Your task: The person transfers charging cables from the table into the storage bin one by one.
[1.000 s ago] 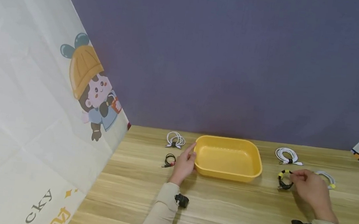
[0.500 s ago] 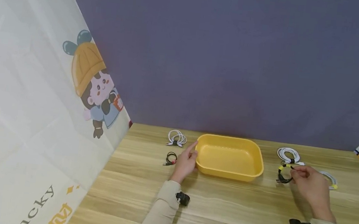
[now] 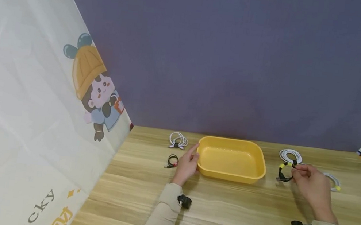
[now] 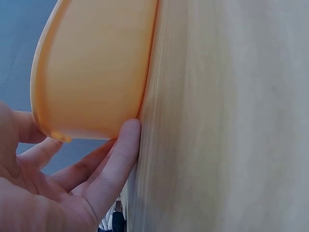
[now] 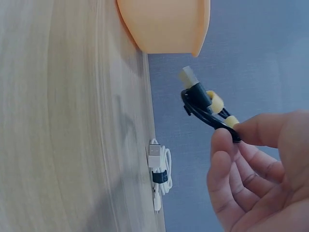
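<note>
My right hand [image 3: 314,190] pinches a coiled black USB cable [image 5: 203,107] with yellow bands between thumb and fingertips. In the right wrist view the coil hangs clear of the wooden table, its plug pointing away from the hand. My left hand [image 3: 186,168] rests against the left end of a yellow plastic tray [image 3: 230,177], with fingers extended; the left wrist view shows the fingertips at its rim and lower wall. A coiled white cable [image 3: 289,156] lies behind the held cable. Partly behind the right hand lies another white cable [image 3: 334,181] with a yellow band.
Left of the tray lie a white cable [image 3: 180,140] with a dark tie and a small black cable [image 3: 172,160] with a red band. A dark blue panel [image 3: 238,67] rises along the table's back edge, and a printed white sheet [image 3: 39,75] stands at the left.
My right hand has lifted the black cable a little and carried it slightly left, towards the tray. The left hand has stayed at the tray's end.
</note>
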Tool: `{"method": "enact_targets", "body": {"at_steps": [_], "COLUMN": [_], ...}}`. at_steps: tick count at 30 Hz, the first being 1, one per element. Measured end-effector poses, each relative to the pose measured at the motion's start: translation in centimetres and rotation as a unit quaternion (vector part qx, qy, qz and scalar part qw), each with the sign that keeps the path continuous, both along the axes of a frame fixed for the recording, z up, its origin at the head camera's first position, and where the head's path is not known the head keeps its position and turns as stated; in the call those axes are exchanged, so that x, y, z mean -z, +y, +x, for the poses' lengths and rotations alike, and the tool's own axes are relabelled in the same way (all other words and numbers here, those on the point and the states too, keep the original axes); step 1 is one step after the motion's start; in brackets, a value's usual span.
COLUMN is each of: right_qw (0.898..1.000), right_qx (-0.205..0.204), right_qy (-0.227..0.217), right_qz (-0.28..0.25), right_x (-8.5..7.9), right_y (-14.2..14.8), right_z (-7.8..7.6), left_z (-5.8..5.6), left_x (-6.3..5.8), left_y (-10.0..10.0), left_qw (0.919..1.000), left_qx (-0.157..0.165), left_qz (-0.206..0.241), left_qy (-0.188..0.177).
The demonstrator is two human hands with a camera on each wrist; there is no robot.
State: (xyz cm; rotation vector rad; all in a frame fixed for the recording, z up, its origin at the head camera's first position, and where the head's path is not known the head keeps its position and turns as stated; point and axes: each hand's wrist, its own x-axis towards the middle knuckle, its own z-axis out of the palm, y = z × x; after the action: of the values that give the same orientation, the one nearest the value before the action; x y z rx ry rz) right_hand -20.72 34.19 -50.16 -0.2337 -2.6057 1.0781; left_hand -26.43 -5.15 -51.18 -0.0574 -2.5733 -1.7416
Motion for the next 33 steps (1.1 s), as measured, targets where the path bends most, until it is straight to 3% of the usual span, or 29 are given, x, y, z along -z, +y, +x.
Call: {"method": "enact_targets", "body": {"at_steps": [21,33], "right_qw": [0.998,0.997], "right_qx": [-0.016,-0.008], "right_qy": [0.048,0.042], "right_qz": [-0.048,-0.067], "right_x": [-0.9,-0.9], "right_y": [-1.6,-2.3], "right_z": [-0.2,-0.1], "left_z": [0.0,0.0], "left_x": [0.1,0.2], "left_y": [-0.1,0.1], "left_qw": [0.9999,0.9999], "left_qx": [0.001,0.001], "left_qz": [0.01,0.013], "left_qy": [-0.006,-0.002]}}
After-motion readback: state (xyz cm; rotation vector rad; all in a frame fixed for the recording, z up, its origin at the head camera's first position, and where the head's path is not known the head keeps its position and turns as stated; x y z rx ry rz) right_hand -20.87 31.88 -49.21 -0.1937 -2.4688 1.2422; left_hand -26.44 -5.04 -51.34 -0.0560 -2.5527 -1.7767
